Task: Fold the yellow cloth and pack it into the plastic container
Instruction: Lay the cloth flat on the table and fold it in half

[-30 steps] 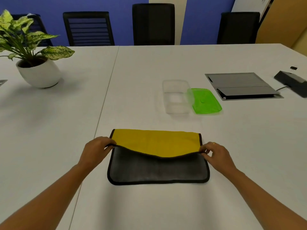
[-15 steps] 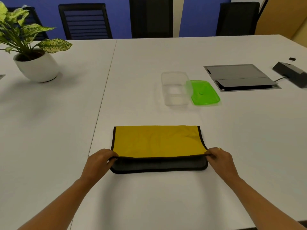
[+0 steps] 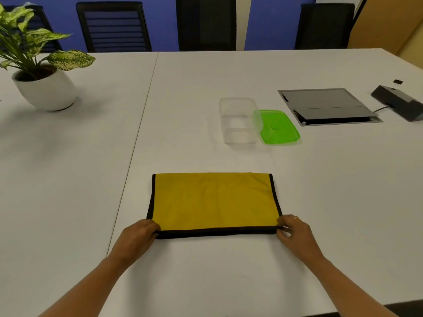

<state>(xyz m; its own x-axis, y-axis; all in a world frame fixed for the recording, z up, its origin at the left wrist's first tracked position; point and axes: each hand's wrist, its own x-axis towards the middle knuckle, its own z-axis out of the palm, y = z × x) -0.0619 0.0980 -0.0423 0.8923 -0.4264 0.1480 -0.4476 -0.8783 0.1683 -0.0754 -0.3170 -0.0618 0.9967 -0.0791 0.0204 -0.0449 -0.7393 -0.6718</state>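
White desk (image 3: pixel 68 179) carries our folded yellow cloth (image 3: pixel 212 200), with the plastic container (image 3: pixel 238 121) farther off. Our left grip (image 3: pixel 136 239) and right grip (image 3: pixel 294 234) each pinch a near corner.

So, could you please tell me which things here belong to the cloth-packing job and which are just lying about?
Job: yellow cloth, plastic container, green lid, left hand, right hand.
Lying about: potted plant, grey cable hatch, dark device, chairs.

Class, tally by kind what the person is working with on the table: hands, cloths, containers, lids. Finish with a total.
hands: 2 (left hand, right hand)
yellow cloth: 1
clear plastic container: 1
green lid: 1
total: 5
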